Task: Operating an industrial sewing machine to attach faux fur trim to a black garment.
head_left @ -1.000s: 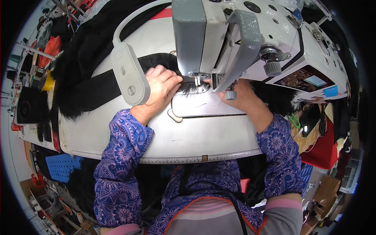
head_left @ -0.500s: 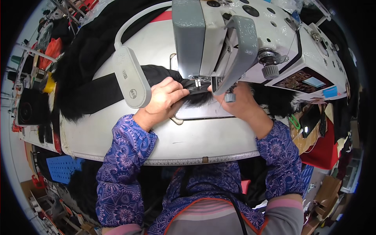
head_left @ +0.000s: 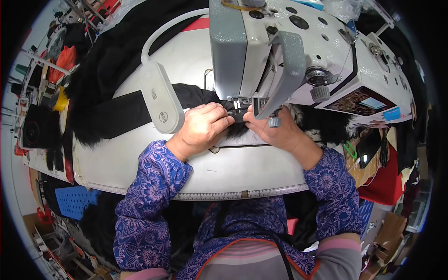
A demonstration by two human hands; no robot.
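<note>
A white and grey sewing machine [head_left: 261, 51] stands over the pale table, its presser foot [head_left: 238, 104] down by a strip of black fur-edged fabric [head_left: 116, 115]. My left hand [head_left: 203, 127] pinches that fabric just left of the foot, with fingertips and thumb closed on it. Close to the foot on the other side, my right hand [head_left: 275, 129] also grips the fabric, its fingers partly behind the machine's grey guard. Black fur shows below the foot between both hands. More black fur [head_left: 322, 122] lies right of my right hand, under the machine arm.
A white lamp head [head_left: 162, 98] on a bent neck hangs over the fabric on the left. A measuring tape [head_left: 270, 190] runs along the table's front edge. On the right lie a green clip [head_left: 350, 150] and a dark phone [head_left: 369, 144]; a blue perforated basket [head_left: 76, 201] sits lower left.
My left hand has shifted slightly right and down, closer to my right hand. The fingers of both hands have drawn nearer each other at the presser foot. The whole view has shifted a little.
</note>
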